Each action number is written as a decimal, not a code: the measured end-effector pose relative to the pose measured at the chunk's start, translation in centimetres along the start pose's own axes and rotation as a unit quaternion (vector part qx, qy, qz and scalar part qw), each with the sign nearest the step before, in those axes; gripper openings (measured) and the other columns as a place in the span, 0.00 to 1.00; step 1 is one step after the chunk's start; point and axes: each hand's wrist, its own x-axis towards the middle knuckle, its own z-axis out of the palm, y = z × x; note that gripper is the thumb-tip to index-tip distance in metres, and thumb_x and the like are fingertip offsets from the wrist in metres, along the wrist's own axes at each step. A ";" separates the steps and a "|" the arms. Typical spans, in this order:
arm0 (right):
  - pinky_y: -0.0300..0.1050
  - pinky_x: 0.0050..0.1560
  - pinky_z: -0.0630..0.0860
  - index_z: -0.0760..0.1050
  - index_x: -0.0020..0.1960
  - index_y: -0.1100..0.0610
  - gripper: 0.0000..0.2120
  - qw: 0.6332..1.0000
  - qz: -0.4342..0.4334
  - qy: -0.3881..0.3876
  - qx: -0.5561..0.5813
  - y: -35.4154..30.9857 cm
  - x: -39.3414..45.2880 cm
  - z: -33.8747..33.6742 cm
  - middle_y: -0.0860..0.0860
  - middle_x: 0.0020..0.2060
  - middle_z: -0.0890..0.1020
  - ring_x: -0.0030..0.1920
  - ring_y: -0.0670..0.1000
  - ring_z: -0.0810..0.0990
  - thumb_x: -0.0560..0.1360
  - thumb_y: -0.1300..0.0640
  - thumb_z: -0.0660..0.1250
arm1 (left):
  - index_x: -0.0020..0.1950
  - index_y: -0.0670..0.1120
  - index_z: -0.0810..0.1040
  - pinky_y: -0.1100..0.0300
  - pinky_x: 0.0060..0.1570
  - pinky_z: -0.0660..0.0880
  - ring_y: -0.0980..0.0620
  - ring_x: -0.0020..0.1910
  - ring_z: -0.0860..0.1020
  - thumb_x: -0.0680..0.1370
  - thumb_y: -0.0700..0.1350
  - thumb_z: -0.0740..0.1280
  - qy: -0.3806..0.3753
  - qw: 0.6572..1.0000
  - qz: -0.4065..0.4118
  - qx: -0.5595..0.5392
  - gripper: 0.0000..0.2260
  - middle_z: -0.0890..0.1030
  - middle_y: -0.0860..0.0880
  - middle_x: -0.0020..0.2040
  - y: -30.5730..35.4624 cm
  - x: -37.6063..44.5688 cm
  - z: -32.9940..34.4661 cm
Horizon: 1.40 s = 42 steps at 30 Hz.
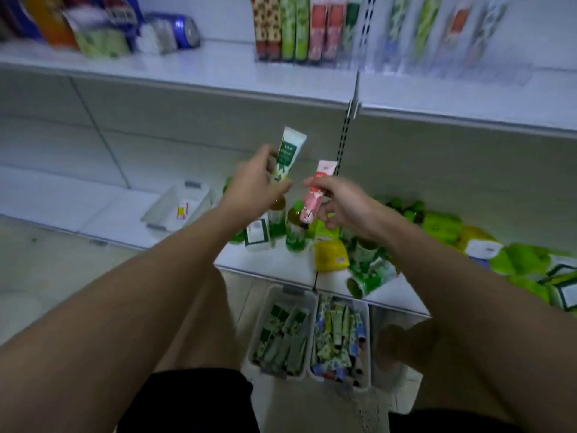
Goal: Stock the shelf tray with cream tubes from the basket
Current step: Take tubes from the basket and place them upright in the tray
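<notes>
Head view: left grip curled round a green tube. Right grip pinching a pink tube. Two baskets of tubes on the floor below.

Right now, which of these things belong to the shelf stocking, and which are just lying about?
Part of the job: green tube in left hand; pink tube in right hand; baskets of tubes; shelf tray.

Lying about: green bottles; yellow packet; blue can.

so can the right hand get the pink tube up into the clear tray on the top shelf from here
Probably yes. The right hand already holds the pink tube in open air, and nothing stands between it and the clear tray above. The slots with red tubes look full, though blur hides which have room.
</notes>
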 end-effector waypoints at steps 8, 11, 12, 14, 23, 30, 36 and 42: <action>0.40 0.24 0.70 0.68 0.53 0.55 0.06 0.973 -0.162 0.028 -0.161 -12.4 -1.9 -1.8 0.55 0.40 0.86 0.25 0.50 0.73 0.80 0.53 0.59 | 0.56 0.52 0.69 0.68 0.28 0.74 0.57 0.33 0.79 0.73 0.52 0.74 0.073 0.993 0.067 -0.062 0.18 0.77 0.51 0.41 6.6 6.1 -8.0; 0.43 0.28 0.76 0.75 0.57 0.54 0.09 0.942 -0.241 0.086 -0.216 -15.7 -1.9 -2.4 0.56 0.42 0.84 0.29 0.48 0.78 0.81 0.51 0.63 | 0.60 0.50 0.71 0.64 0.32 0.78 0.55 0.35 0.81 0.72 0.53 0.74 0.069 0.994 0.078 -0.044 0.21 0.79 0.49 0.44 7.6 8.0 -9.6; 0.43 0.29 0.77 0.77 0.56 0.54 0.08 0.935 -0.260 0.099 -0.218 -16.7 -1.7 -2.6 0.55 0.41 0.83 0.29 0.48 0.78 0.80 0.53 0.64 | 0.61 0.49 0.71 0.61 0.34 0.80 0.54 0.35 0.81 0.73 0.52 0.74 0.065 0.993 0.082 -0.053 0.21 0.80 0.49 0.44 7.8 8.7 -10.0; 0.41 0.29 0.78 0.78 0.53 0.56 0.05 0.928 -0.277 0.125 -0.215 -18.6 -0.9 -3.2 0.54 0.40 0.82 0.29 0.47 0.79 0.79 0.57 0.66 | 0.61 0.47 0.72 0.57 0.38 0.81 0.52 0.36 0.82 0.74 0.51 0.73 0.059 0.991 0.087 -0.083 0.20 0.81 0.46 0.43 8.1 10.3 -10.6; 0.45 0.39 0.82 0.79 0.49 0.60 0.02 0.886 -0.299 0.214 -0.283 -23.8 7.4 -6.6 0.55 0.39 0.82 0.35 0.52 0.83 0.78 0.63 0.67 | 0.58 0.47 0.68 0.59 0.35 0.81 0.51 0.41 0.83 0.72 0.43 0.75 0.047 0.988 0.070 -0.126 0.20 0.81 0.47 0.48 7.8 19.3 -10.1; 0.49 0.46 0.82 0.79 0.47 0.56 0.04 0.837 -0.336 0.250 -0.352 -25.4 13.3 -8.6 0.50 0.40 0.80 0.42 0.54 0.83 0.79 0.61 0.66 | 0.69 0.61 0.61 0.61 0.36 0.81 0.51 0.44 0.83 0.70 0.44 0.77 0.033 0.985 0.117 -0.122 0.36 0.77 0.48 0.53 8.1 25.3 -8.9; 0.50 0.48 0.81 0.79 0.45 0.54 0.04 0.832 -0.339 0.262 -0.353 -25.9 15.7 -9.5 0.48 0.39 0.80 0.41 0.51 0.82 0.78 0.60 0.67 | 0.66 0.58 0.63 0.64 0.34 0.80 0.56 0.37 0.84 0.73 0.47 0.74 0.039 0.980 0.117 -0.156 0.28 0.79 0.52 0.50 8.2 28.0 -8.9; 0.44 0.41 0.81 0.80 0.50 0.56 0.04 0.846 -0.298 0.241 -0.370 -24.2 17.3 -9.1 0.53 0.45 0.82 0.41 0.50 0.81 0.79 0.60 0.66 | 0.65 0.57 0.63 0.59 0.39 0.81 0.56 0.39 0.84 0.72 0.48 0.75 0.037 0.980 0.111 -0.163 0.28 0.81 0.52 0.49 8.4 29.5 -8.6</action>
